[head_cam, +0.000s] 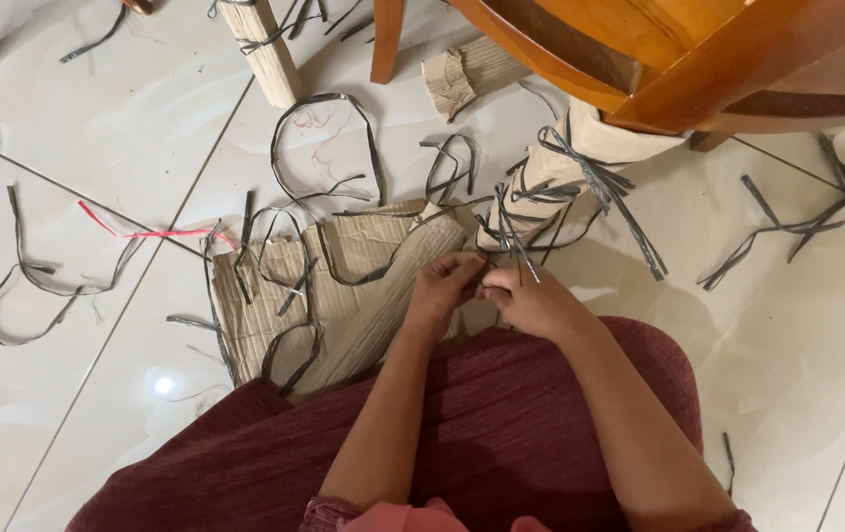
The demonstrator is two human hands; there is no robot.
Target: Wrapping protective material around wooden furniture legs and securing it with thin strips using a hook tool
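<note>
Partly hidden strap point(497, 258) between fingers point(462, 268)

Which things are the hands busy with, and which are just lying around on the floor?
Being worked on:
- left hand and right hand, pinching the dark grey plastic strap
- the strap-bound cardboard-wrapped chair leg

Lying about:
- flat brown corrugated cardboard sheet
- loose dark strap loop
- thin red string
- torn cardboard scrap
</note>
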